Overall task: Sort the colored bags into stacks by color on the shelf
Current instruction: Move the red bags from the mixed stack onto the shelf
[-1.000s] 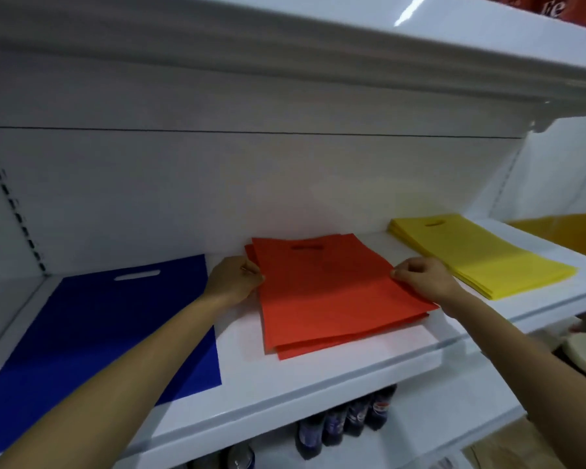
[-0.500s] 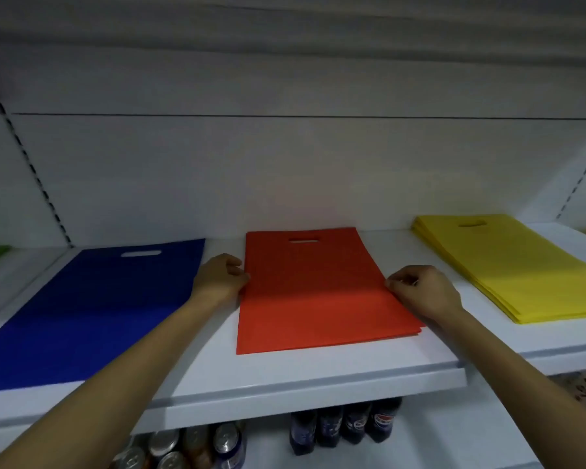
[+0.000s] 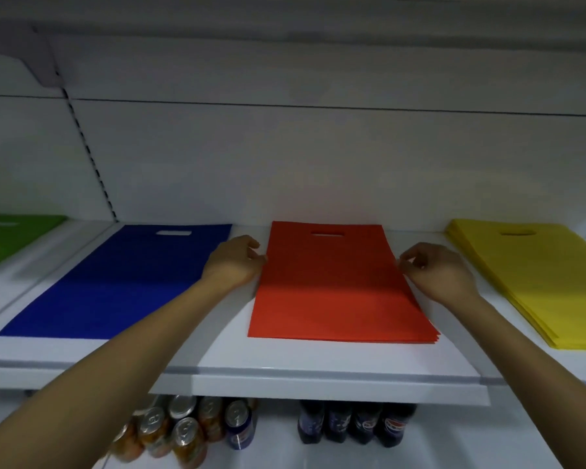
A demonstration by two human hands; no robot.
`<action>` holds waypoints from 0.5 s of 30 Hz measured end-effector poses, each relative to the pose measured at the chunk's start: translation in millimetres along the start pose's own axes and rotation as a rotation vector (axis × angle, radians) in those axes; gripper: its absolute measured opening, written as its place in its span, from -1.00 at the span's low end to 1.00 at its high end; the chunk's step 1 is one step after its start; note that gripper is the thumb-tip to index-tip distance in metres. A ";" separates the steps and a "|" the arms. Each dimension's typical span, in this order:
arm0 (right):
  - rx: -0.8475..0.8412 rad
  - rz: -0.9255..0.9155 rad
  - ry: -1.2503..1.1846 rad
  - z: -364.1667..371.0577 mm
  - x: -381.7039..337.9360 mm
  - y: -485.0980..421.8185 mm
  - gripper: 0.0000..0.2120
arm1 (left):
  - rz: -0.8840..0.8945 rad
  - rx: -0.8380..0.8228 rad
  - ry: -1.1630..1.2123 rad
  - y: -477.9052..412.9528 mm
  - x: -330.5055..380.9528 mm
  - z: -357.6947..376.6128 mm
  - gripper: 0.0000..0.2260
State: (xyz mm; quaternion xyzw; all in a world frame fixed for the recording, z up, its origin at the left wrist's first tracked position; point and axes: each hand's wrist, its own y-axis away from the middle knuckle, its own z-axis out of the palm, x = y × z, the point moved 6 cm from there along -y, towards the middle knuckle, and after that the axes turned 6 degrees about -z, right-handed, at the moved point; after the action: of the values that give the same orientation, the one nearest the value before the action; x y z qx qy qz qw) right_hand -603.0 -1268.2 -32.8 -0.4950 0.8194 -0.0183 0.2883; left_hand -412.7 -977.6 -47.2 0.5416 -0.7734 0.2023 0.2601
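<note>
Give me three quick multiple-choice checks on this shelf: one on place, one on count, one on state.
1. The red bag stack lies:
A. left of the blue bag
B. between the blue bag and the yellow bag stack
C. right of the yellow bag stack

2. Bag colours on the shelf:
A. two
B. three
C. four

3. The red bag stack is:
A. lifted
B. folded
C. lying flat

Answers:
1 B: blue is on its left and yellow on its right.
2 C: there is a green bag as well as blue, red and yellow.
3 C: it rests flat, with the left hand and right hand at its side edges.
</note>
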 end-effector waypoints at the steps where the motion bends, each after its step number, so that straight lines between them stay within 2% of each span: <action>1: -0.013 -0.026 0.000 4.2 -15.4 -2.8 -0.81 | 0.015 0.002 -0.047 2.9 -0.4 -7.0 -0.64; 4: -0.048 -0.130 0.002 25.0 -75.0 -8.5 -0.79 | 0.069 0.067 -0.251 14.3 -11.7 -37.0 -0.64; 7: -0.076 -0.249 0.000 50.7 -148.7 -9.3 -0.78 | 0.204 0.272 -0.481 30.8 -37.5 -78.9 -0.63; 9: -0.088 -0.309 -0.018 69.0 -201.7 -5.3 -0.78 | 0.230 0.337 -0.574 44.6 -64.0 -109.4 -0.63; 15: -0.156 -0.569 -0.066 132.7 -382.7 37.8 -0.76 | 0.004 0.406 -0.705 90.8 -197.4 -227.7 -0.68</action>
State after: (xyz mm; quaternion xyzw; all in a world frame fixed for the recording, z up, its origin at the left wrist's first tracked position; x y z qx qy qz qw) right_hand -436.7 -900.5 18.6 -0.7259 0.6369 -0.0191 0.2591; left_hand -401.7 -667.5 5.5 0.6165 -0.7606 0.1534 -0.1337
